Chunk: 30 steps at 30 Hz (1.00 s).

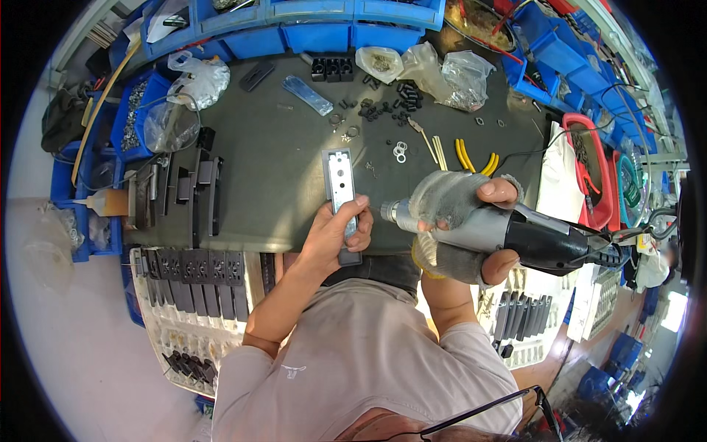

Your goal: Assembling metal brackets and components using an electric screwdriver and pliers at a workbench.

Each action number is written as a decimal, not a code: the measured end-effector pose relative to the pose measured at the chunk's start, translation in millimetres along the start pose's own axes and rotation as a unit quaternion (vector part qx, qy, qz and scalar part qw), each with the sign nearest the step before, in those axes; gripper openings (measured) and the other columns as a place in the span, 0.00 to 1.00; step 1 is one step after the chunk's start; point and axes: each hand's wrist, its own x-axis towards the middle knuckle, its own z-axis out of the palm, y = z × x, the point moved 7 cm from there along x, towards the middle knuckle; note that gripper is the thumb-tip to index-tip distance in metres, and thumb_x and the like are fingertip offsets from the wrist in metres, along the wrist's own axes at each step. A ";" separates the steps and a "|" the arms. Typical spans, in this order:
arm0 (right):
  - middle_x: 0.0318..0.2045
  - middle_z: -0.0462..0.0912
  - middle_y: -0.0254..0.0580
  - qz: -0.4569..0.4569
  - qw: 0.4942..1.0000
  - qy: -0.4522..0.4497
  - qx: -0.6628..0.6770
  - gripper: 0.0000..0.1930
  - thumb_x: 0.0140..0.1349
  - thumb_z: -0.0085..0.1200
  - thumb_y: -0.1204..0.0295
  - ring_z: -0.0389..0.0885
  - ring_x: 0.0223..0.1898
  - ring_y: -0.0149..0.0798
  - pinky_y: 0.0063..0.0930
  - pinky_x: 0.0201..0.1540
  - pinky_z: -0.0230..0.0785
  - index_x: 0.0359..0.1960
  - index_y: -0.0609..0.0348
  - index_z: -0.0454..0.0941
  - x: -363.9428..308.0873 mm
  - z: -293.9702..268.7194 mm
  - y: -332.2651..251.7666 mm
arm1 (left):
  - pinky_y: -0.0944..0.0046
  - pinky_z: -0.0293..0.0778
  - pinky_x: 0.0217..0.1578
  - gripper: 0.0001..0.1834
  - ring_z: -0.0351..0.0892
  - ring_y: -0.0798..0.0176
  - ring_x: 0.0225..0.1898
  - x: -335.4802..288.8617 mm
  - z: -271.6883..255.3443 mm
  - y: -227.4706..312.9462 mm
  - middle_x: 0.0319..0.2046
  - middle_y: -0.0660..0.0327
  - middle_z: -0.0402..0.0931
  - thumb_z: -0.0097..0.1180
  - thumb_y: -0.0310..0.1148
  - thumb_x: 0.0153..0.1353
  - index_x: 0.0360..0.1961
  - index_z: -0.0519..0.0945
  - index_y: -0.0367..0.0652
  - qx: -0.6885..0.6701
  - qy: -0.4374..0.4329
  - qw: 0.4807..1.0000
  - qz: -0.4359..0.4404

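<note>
My left hand [333,234], bare, is closed round the lower part of a long grey housing with a silver metal plate [339,177] in it. The piece points away from me over the near edge of the dark work mat. In a grey fingerless-looking glove, my right hand [451,200] grips a silver and black electric screwdriver [545,237]. The tool lies level, its tip toward the housing but apart from it, and its cord runs off to the right. Beyond the right hand are yellow-handled pliers [464,156] and several washers [400,152].
Blue bins [317,38] line the back and sides. Loose black parts [407,97] and plastic bags [468,77] lie on the mat's far half. Black bars [213,195] and a bottle [108,202] stand left; a red tray [589,173] is right. Black pieces fill a tray [158,324] near my left.
</note>
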 end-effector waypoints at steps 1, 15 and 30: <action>0.31 0.78 0.53 0.000 1.000 0.016 0.005 0.40 0.60 0.64 0.42 0.82 0.30 0.46 0.40 0.35 0.81 0.54 0.69 0.67 0.3 0.3 -0.5 | 0.72 0.58 0.15 0.12 0.62 0.74 0.14 -1.2 2.2 -0.6 0.22 0.62 0.71 0.56 0.37 0.70 0.35 0.71 0.41 -0.005 0.005 1.000 -0.004; 0.31 0.77 0.52 0.006 1.000 0.017 -0.002 0.41 0.60 0.62 0.40 0.82 0.29 0.45 0.36 0.33 0.79 0.54 0.71 0.66 2.5 -2.1 1.6 | 0.70 0.58 0.14 0.16 0.64 0.73 0.14 0.5 -0.1 -1.6 0.22 0.61 0.71 0.54 0.41 0.72 0.34 0.72 0.39 0.013 -0.004 1.000 0.003; 0.46 0.71 0.39 0.014 0.996 0.064 -0.059 0.46 0.49 0.66 0.34 0.79 0.43 0.37 0.32 0.47 0.78 0.52 0.65 0.70 26.1 -11.1 9.2 | 0.64 0.70 0.13 0.35 0.74 0.62 0.13 -10.8 -3.6 -15.4 0.18 0.55 0.75 0.39 0.56 0.75 0.32 0.78 0.29 0.224 0.032 0.974 -0.009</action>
